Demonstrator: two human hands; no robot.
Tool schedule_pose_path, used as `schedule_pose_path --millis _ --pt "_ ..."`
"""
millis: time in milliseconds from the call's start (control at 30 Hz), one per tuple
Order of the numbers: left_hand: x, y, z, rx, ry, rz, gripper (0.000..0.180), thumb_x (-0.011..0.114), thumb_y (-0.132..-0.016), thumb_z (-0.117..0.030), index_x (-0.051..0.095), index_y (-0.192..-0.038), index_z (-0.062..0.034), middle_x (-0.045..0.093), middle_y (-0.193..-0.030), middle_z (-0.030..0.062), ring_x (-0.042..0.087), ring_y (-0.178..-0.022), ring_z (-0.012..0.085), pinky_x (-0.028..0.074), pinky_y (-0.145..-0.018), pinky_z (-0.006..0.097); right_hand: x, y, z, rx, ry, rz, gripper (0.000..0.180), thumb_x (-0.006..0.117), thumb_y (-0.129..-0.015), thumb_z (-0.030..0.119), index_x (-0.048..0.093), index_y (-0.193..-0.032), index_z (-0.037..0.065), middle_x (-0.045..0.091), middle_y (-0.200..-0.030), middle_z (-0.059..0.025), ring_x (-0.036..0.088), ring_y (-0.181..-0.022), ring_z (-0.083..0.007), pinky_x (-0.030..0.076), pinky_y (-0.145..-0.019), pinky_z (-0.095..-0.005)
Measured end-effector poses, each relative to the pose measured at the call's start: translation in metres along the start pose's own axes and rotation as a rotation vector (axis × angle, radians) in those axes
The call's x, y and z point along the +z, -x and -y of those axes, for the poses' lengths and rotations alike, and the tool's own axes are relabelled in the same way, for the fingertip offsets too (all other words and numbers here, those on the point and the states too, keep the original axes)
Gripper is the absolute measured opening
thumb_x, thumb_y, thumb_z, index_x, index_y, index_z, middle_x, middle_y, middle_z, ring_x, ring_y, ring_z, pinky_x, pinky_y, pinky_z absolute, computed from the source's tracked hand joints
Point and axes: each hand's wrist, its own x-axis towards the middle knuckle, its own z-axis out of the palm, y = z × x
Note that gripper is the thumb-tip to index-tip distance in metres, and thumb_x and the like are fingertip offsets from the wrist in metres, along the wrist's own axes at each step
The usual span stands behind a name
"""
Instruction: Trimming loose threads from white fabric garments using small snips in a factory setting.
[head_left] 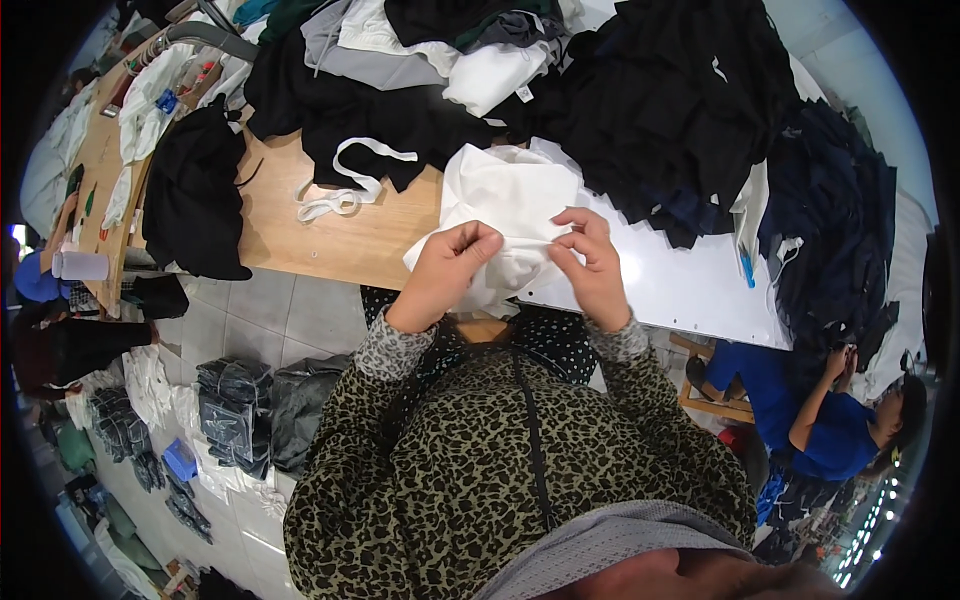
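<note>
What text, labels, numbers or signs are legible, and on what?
None legible.
Small white tag on the piled white garment: too small to read.
White cloth at left hand and right hand: no lettering visible.

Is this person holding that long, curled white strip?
No: the left hand and right hand pinch the white cloth, while the white strip lies apart on the wooden tabletop.

The worktop [300, 245] is wooden at left, white at right. Another table [103, 160] stands far left. Grey tiled floor [255, 320], pale wall [862, 60], bright lights [868, 530].
</note>
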Motion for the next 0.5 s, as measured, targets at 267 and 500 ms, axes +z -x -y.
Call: schedule_pose_path --millis 267,500 --pt "-0.01 -0.008 0.019 -0.1 0.259 -0.05 0.017 0.063 -0.086 -0.02 0.06 -0.091 -0.0039 0.06 -0.076 -0.0025 0.053 -0.062 0.0035 0.042 -0.052 0.017 -0.001 -0.005 -0.012 0.559 -0.779 0.084 0.02 0.055 -0.091 0.018 0.063 -0.085 0.001 0.061 -0.076 0.002 0.052 -0.071 -0.0038 0.041 -0.068 -0.0184" --pt "-0.01 -0.004 0.017 -0.075 0.165 -0.036 0.018 0.063 -0.086 -0.027 0.062 -0.087 -0.0094 0.053 -0.07 -0.0093 0.038 -0.056 -0.0007 0.028 -0.047 0.016 0.002 -0.01 -0.004 0.556 -0.785 0.117 0.021 0.056 -0.091 0.019 0.064 -0.086 0.001 0.062 -0.077 0.0009 0.053 -0.07 -0.0041 0.043 -0.066 -0.019"
